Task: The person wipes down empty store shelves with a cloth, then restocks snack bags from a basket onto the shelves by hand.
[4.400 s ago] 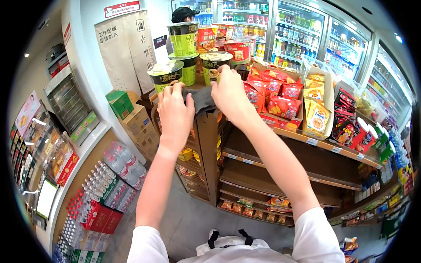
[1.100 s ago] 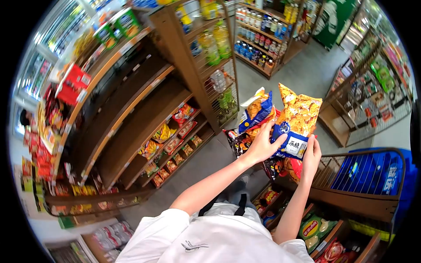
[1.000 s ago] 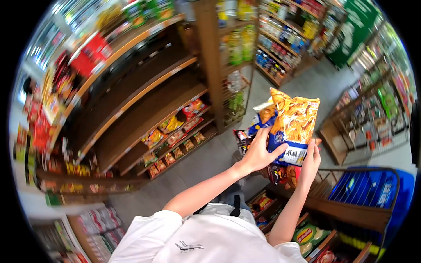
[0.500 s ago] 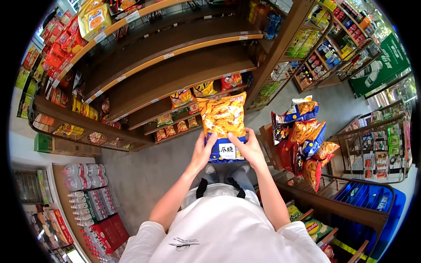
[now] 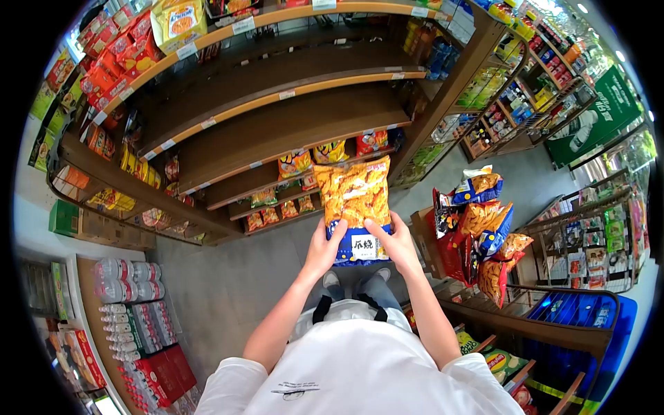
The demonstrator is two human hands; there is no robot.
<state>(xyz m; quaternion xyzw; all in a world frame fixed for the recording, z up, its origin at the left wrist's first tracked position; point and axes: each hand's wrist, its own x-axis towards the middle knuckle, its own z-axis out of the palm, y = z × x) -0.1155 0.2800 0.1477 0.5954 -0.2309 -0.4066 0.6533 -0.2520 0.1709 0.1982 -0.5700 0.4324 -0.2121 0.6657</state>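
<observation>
A large orange and blue snack bag (image 5: pixel 354 194) is held upright in front of my body, its printed front facing me. My left hand (image 5: pixel 325 247) grips its lower left edge, thumb on the front. On the lower right edge, my right hand (image 5: pixel 398 243) is closed in the same way. Fingers behind the bag are hidden. Beyond it stands a brown shelf unit (image 5: pixel 290 124), with several snack bags (image 5: pixel 295 164) on its lower shelves. To my right, a cardboard box (image 5: pixel 427 238) is heaped with similar snack bags (image 5: pixel 478 218).
Packs of bottled drinks (image 5: pixel 131 290) are stacked at left. A wire display rack (image 5: pixel 588 242) stands at right, above blue crates (image 5: pixel 567 308). Another low shelf with chip bags (image 5: pixel 501 361) is close by my right side. Grey floor (image 5: pixel 235 290) lies between.
The view has tilted up slightly, so the shelves and box sit lower in it. Both hands keep their hold on the snack bag, which stays in front of me.
</observation>
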